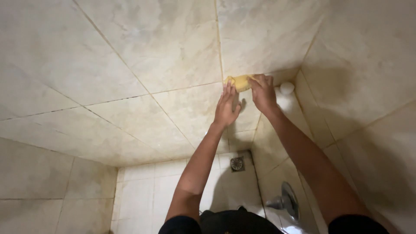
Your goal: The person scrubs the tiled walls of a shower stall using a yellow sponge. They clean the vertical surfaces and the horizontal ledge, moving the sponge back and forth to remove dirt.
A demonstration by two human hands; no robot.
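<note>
Item: yellow sponge [239,82], pressed to the beige wall tile [173,52] by our right hand [262,92], fingers closed over it, our left hand [226,108] flat and open just below, white bottle [286,88] beside.

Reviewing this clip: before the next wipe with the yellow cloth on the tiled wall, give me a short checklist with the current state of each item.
1. Right hand has a grip on the yellow cloth: ok, fingers closed over it.
2. Cloth lies against the wall tile: ok, pressed near a grout line.
3. Left hand is free of the cloth: cannot tell, fingertips reach its lower edge.
4. White bottle in the corner is clear of the hands: ok, just beside the right hand, not touching.
5. Floor drain uncovered: ok.
6. Cloth wet or soapy: cannot tell.
</note>
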